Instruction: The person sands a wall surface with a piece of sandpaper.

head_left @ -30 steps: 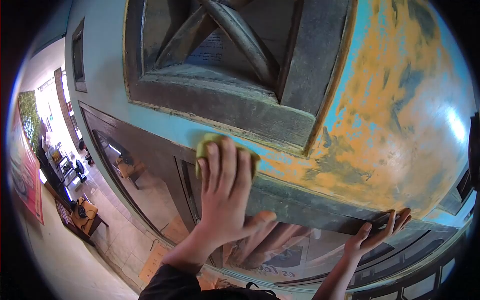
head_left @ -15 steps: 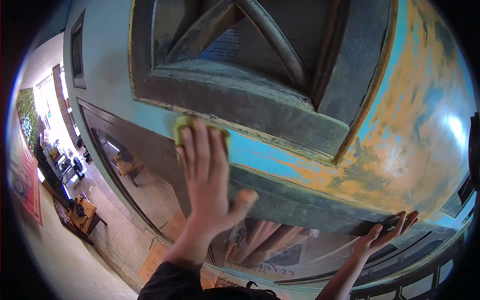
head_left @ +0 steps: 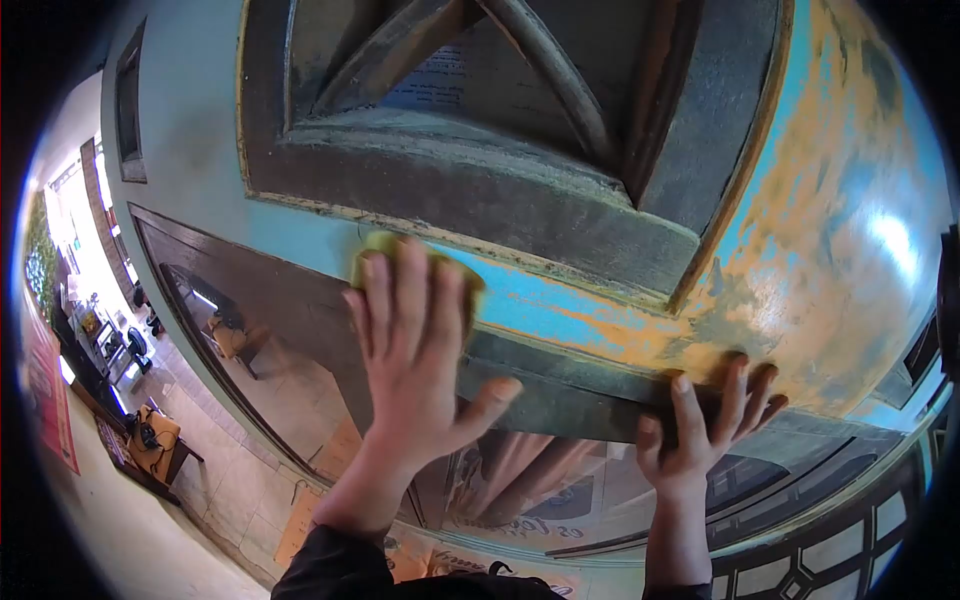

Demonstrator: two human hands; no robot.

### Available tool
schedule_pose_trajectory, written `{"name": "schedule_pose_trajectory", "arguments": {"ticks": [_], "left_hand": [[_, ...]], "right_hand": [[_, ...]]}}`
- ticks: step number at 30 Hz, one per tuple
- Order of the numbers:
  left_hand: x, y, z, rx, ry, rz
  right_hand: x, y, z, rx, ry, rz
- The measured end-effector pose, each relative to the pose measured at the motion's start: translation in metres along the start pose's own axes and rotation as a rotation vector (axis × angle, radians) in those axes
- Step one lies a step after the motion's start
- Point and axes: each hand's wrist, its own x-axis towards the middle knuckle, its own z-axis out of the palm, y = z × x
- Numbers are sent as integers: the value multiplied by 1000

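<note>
My left hand (head_left: 415, 350) presses a yellow-green pad (head_left: 378, 245) flat on the painted wall strip (head_left: 545, 312), just under the dark wooden vent frame (head_left: 480, 215). Most of the pad is hidden behind the fingers; whether it is a sponge or folded sandpaper I cannot make out. My right hand (head_left: 698, 430) has its fingers spread, up against the dark wooden beam (head_left: 560, 385) and the lower edge of the patchy wall. Nothing shows in it. Worn turquoise and orange-tan patches mark the wall around the frame's lower right corner.
Beneath the beam are glass panes (head_left: 300, 390) with reflections and a curtain behind. To the left, a tiled floor (head_left: 215, 460) runs past a wooden chair (head_left: 150, 440) with a dark object on it. A red banner (head_left: 52, 410) hangs at far left.
My right hand has moved left and up along the beam, its fingers spreading wider. My left hand and the pad have shifted slightly right along the wall. The view has turned a little.
</note>
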Motion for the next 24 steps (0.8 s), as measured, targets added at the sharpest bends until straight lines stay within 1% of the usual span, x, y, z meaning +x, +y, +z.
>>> {"name": "schedule_pose_trajectory", "arguments": {"ticks": [1, 2, 5, 6, 9, 11, 13, 14, 17, 18, 21, 22, 24], "left_hand": [[3, -1, -3, -22, 34, -50], [5, 4, -7, 60, -22, -23], [-12, 36, 2, 83, -159, 135], [-11, 31, 7, 119, -104, 174], [14, 2, -5, 96, 11, -42], [10, 4, 1, 75, 7, -2], [-7, 33, 13, 120, -63, 101], [-12, 44, 13, 64, -98, 119], [1, 18, 0, 102, -89, 13], [9, 8, -1, 11, 28, -68], [0, 35, 11, 50, -40, -2], [-7, 52, 9, 59, -151, 110], [-2, 40, 5, 110, -134, 108]], "right_hand": [[-1, 0, 0, 9, -5, 7], [-3, 0, 1, 18, -7, 16], [-9, 2, 3, 41, -3, 22], [-11, 2, 3, 41, -3, 24], [-10, 3, 3, 55, 3, 27], [-12, 2, 2, 67, 3, 40], [-11, 3, 2, 77, 0, 44], [-11, 3, 2, 77, 4, 45], [-10, 4, 2, 84, 10, 37], [-11, 4, 2, 88, 11, 40], [-12, 2, 2, 97, 15, 57], [-12, 3, 3, 97, 19, 57], [-12, 3, 3, 99, 18, 51]]}}
